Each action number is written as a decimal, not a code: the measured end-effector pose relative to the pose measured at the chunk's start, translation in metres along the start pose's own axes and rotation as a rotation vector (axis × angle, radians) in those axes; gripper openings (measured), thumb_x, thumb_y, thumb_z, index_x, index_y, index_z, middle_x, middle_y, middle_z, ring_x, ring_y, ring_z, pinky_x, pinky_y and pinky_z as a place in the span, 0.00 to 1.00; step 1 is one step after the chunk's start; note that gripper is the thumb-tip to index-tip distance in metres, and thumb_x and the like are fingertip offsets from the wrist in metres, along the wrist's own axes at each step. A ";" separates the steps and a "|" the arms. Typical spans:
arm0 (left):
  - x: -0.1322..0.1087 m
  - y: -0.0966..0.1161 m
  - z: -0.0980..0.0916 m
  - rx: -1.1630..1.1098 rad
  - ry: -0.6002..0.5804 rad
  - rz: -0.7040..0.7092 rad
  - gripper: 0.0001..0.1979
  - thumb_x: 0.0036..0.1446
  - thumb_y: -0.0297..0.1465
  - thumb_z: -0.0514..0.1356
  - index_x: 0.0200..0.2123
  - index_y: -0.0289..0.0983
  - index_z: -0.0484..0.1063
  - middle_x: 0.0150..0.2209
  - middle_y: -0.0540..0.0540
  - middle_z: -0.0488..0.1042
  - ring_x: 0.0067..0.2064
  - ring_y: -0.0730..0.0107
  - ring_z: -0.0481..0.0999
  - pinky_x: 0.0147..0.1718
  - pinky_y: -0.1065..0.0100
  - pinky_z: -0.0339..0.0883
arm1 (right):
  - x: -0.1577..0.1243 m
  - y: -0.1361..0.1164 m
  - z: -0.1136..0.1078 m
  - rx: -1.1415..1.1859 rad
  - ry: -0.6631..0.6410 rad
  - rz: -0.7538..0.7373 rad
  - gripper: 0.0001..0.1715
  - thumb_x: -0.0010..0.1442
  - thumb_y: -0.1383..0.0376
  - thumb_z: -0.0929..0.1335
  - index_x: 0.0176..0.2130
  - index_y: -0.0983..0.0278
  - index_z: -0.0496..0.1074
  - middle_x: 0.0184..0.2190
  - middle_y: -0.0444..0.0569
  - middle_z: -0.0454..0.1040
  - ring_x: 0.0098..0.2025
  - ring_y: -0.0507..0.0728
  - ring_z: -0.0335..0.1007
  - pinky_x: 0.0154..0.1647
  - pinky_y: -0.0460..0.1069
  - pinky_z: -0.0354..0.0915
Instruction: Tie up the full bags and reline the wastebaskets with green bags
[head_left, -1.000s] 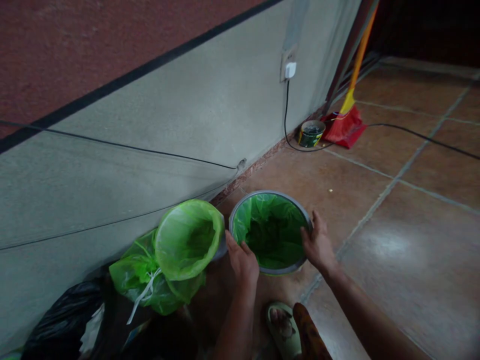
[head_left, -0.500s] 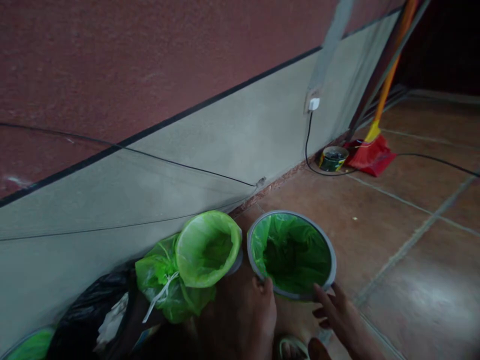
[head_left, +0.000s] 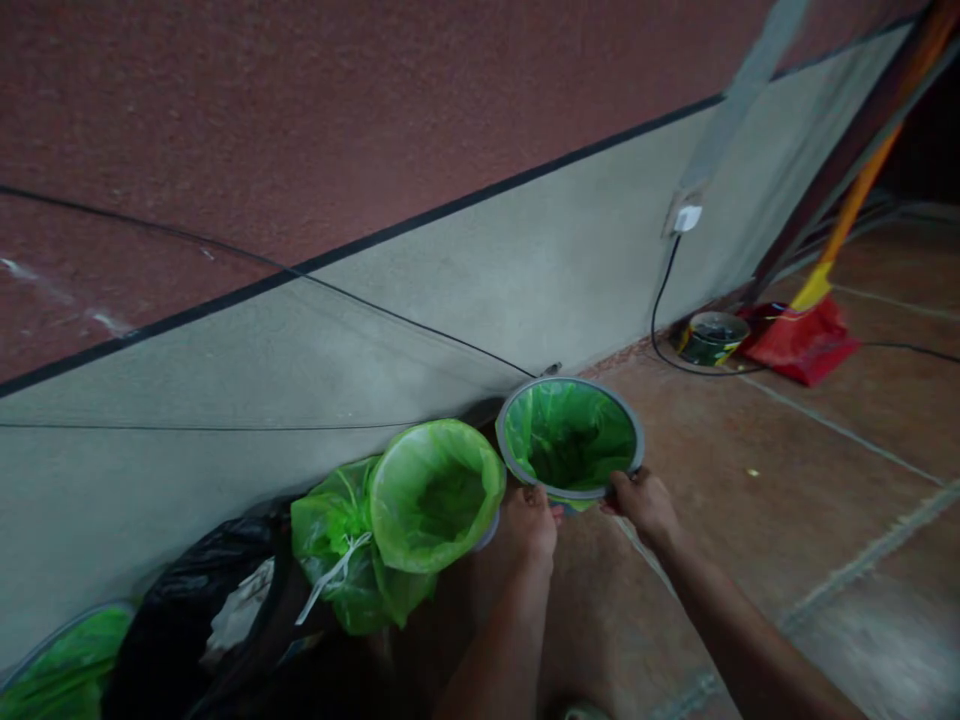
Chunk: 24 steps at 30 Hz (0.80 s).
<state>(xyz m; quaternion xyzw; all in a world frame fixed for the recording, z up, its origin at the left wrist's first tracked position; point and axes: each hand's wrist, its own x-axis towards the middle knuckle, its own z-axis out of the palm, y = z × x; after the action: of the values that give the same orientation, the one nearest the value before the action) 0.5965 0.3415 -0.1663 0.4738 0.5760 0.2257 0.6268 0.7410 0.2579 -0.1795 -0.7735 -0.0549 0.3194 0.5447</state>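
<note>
— What are the fingers doing, from where you stand?

— Both sets are curled tight over the near edge of the round grey-rimmed bin [head_left: 570, 380], the one lined with a green plastic bag. The left hand [head_left: 531, 522] grips the rim at its near left, the right hand [head_left: 645, 505] at its near right, knuckles towards us, and only a short stretch of rim shows between them

— And the bin itself?

— It is upright, down by the foot of the grey-painted wall [head_left: 487, 270], at the end of a row. Whether its base is on the brown tiled floor [head_left: 787, 450] I cannot tell, as the hands and arms hide that part

— What is next to it?

— Just to its left is a second bin with a pale green bag stretched over its mouth [head_left: 437, 495], tipped a little towards us, very nearly touching the first. Beyond that there is a knotted green plastic sack [head_left: 337, 550] with white ties, then a black plastic sack [head_left: 187, 620] (the light is poor down there). A bit of another green-lined bin [head_left: 60, 670] sits in the corner

— Anything further off?

— Along the wall to the right, well apart from the hands, a white plug [head_left: 687, 217] sits in a socket and its black cable [head_left: 660, 330] drops to the floor. Near it stands a small open tin [head_left: 711, 337], just beside a red broom with an orange handle [head_left: 802, 340]
</note>
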 end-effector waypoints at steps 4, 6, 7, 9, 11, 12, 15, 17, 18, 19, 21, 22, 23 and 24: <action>-0.012 -0.015 -0.050 -0.274 0.174 -0.251 0.20 0.62 0.49 0.56 0.38 0.37 0.71 0.37 0.41 0.79 0.30 0.67 0.80 0.29 0.67 0.74 | 0.005 0.005 0.012 0.144 -0.024 0.021 0.11 0.52 0.58 0.70 0.31 0.61 0.65 0.17 0.43 0.72 0.19 0.57 0.74 0.24 0.50 0.74; -0.020 -0.022 -0.079 -0.392 0.314 -0.391 0.23 0.60 0.52 0.56 0.37 0.36 0.69 0.34 0.44 0.76 0.29 0.68 0.79 0.29 0.68 0.74 | 0.001 0.008 0.013 0.168 -0.016 0.013 0.16 0.52 0.55 0.71 0.35 0.62 0.67 0.19 0.42 0.73 0.20 0.56 0.74 0.23 0.50 0.74; -0.023 -0.025 -0.092 -0.436 0.377 -0.436 0.23 0.59 0.53 0.57 0.36 0.37 0.68 0.32 0.45 0.75 0.29 0.68 0.79 0.29 0.67 0.74 | -0.001 0.009 0.014 0.167 -0.012 0.009 0.19 0.52 0.54 0.72 0.37 0.62 0.67 0.21 0.43 0.74 0.21 0.57 0.74 0.22 0.50 0.74; -0.023 -0.026 -0.110 -0.474 0.466 -0.468 0.21 0.58 0.51 0.59 0.36 0.37 0.68 0.31 0.47 0.74 0.27 0.69 0.77 0.29 0.67 0.74 | -0.006 0.011 0.018 0.155 -0.018 0.019 0.21 0.52 0.53 0.73 0.39 0.63 0.68 0.23 0.44 0.75 0.22 0.57 0.75 0.22 0.49 0.74; -0.017 -0.025 -0.119 -0.460 0.524 -0.413 0.15 0.60 0.44 0.61 0.37 0.38 0.68 0.29 0.49 0.73 0.26 0.71 0.76 0.29 0.68 0.73 | -0.009 0.012 0.025 0.162 -0.011 0.057 0.18 0.54 0.54 0.71 0.37 0.64 0.69 0.22 0.44 0.74 0.22 0.56 0.74 0.22 0.48 0.74; -0.013 -0.024 -0.120 -0.442 0.542 -0.368 0.10 0.60 0.39 0.61 0.37 0.38 0.68 0.28 0.50 0.72 0.25 0.72 0.75 0.29 0.68 0.73 | -0.009 0.012 0.028 0.171 0.000 0.073 0.15 0.54 0.56 0.70 0.35 0.64 0.69 0.20 0.44 0.73 0.21 0.55 0.74 0.22 0.48 0.74; -0.003 -0.025 -0.117 -0.401 0.539 -0.266 0.02 0.60 0.27 0.57 0.34 0.37 0.68 0.25 0.52 0.71 0.23 0.73 0.73 0.30 0.68 0.74 | -0.007 0.013 0.036 0.178 0.032 0.082 0.08 0.54 0.61 0.68 0.30 0.64 0.69 0.18 0.44 0.72 0.19 0.54 0.73 0.23 0.47 0.74; -0.003 -0.031 -0.110 -0.381 0.499 -0.243 0.03 0.59 0.25 0.56 0.34 0.37 0.68 0.23 0.51 0.71 0.22 0.72 0.73 0.30 0.67 0.75 | -0.005 0.013 0.035 0.183 0.053 0.081 0.06 0.53 0.63 0.68 0.29 0.65 0.69 0.18 0.45 0.72 0.19 0.54 0.72 0.22 0.46 0.73; -0.005 -0.036 -0.107 -0.373 0.480 -0.237 0.03 0.59 0.25 0.56 0.34 0.37 0.69 0.24 0.51 0.72 0.22 0.72 0.73 0.30 0.66 0.75 | -0.004 0.013 0.033 0.187 0.063 0.086 0.06 0.52 0.64 0.68 0.28 0.65 0.69 0.17 0.45 0.72 0.18 0.54 0.72 0.22 0.46 0.73; -0.009 -0.041 -0.104 -0.365 0.462 -0.236 0.03 0.59 0.25 0.57 0.36 0.36 0.69 0.24 0.50 0.73 0.22 0.71 0.74 0.29 0.65 0.75 | -0.002 0.013 0.031 0.195 0.073 0.090 0.05 0.52 0.64 0.68 0.28 0.65 0.69 0.17 0.45 0.72 0.18 0.54 0.72 0.21 0.46 0.73; -0.017 -0.051 -0.097 -0.355 0.438 -0.240 0.06 0.58 0.26 0.57 0.41 0.36 0.70 0.28 0.48 0.75 0.23 0.68 0.76 0.29 0.64 0.75 | 0.000 0.011 0.023 0.222 0.079 0.102 0.04 0.51 0.65 0.68 0.28 0.65 0.69 0.17 0.45 0.72 0.18 0.54 0.71 0.21 0.46 0.73; -0.021 -0.055 -0.095 -0.354 0.436 -0.241 0.08 0.59 0.26 0.57 0.43 0.36 0.69 0.30 0.47 0.76 0.24 0.67 0.77 0.29 0.64 0.76 | 0.001 0.010 0.019 0.232 0.074 0.111 0.04 0.51 0.66 0.68 0.28 0.65 0.69 0.17 0.45 0.72 0.17 0.54 0.71 0.21 0.46 0.73; -0.024 -0.058 -0.092 -0.352 0.437 -0.240 0.09 0.59 0.26 0.57 0.44 0.36 0.69 0.32 0.45 0.77 0.26 0.66 0.78 0.29 0.64 0.76 | 0.003 0.010 0.016 0.238 0.069 0.118 0.04 0.52 0.66 0.68 0.28 0.65 0.69 0.17 0.45 0.72 0.17 0.53 0.71 0.21 0.46 0.73; -0.026 -0.060 -0.090 -0.344 0.436 -0.236 0.10 0.59 0.26 0.57 0.45 0.36 0.69 0.33 0.44 0.78 0.27 0.65 0.79 0.29 0.64 0.76 | 0.005 0.010 0.012 0.238 0.063 0.120 0.04 0.52 0.67 0.68 0.27 0.65 0.69 0.17 0.45 0.72 0.17 0.53 0.70 0.20 0.45 0.73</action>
<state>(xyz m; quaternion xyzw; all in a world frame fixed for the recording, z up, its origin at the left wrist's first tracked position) 0.4900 0.3229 -0.1942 0.2308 0.7013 0.3421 0.5813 0.7358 0.2657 -0.1925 -0.7147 0.0468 0.3314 0.6141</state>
